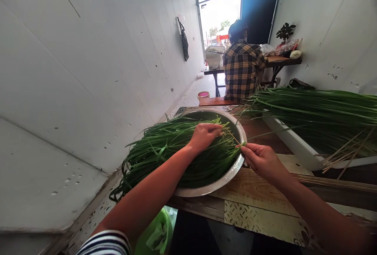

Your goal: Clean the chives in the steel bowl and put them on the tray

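A wide metal bowl [203, 191] is heaped with long green garlic chives [165, 145], their leaves hanging over its left side. Above the chives my left hand [204, 137] is closed in a pinch on a thin bamboo skewer [232, 134]. The skewer slants down to the right, toward my other hand. At the right rim my right hand [262, 160] is closed, thumb and fingertips pinching the stem ends of a few chives. The skewer's lower end meets these stems; whether it goes through them I cannot tell.
More chives [318, 110] lie across a white tray [291, 141] on the right, with loose skewers [347, 153] at its front. Below the table edge stands a green bin [159, 231]. A person in a plaid shirt [243, 68] sits ahead, back turned, at another table.
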Motion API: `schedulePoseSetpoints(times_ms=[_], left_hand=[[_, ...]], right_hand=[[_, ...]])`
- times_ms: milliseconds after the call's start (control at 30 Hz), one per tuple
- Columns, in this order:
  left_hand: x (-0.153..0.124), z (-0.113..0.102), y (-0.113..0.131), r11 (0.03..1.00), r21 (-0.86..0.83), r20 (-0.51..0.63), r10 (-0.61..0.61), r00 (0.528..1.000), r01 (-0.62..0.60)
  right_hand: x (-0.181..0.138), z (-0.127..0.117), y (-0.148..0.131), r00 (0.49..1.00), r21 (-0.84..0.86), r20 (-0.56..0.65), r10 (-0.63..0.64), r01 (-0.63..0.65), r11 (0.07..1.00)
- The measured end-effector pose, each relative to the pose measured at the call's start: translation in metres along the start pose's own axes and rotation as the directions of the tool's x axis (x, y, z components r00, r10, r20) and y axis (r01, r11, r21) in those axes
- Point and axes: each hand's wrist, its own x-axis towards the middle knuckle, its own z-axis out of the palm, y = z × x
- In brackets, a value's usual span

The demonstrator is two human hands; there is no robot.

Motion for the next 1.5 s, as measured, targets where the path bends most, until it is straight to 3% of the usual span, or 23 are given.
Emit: schedulePoseSetpoints(times_ms=[800,1267,1500], left_hand=[[0.0015,-0.0002,-0.0015,1.0,-0.015,0.016,-0.001,1.0,0.001],[0.0013,0.0004,-0.0025,0.999,-0.038,0.005,-0.016,1.0,0.016],[0.0024,-0.0005,-0.0037,1.0,0.023,0.029,0.019,0.999,-0.02]], right_hand=[[-0.0008,0.0011,-0.0048,0.999,-0.044,-0.018,0.034,-0.034,0.998],[0.0019,0.0003,0.0034,1.0,0.011,0.003,0.02,-0.02,1.0],[0.0021,-0.0003,0.0036,1.0,-0.009,-0.002,0.009,-0.009,1.0]])
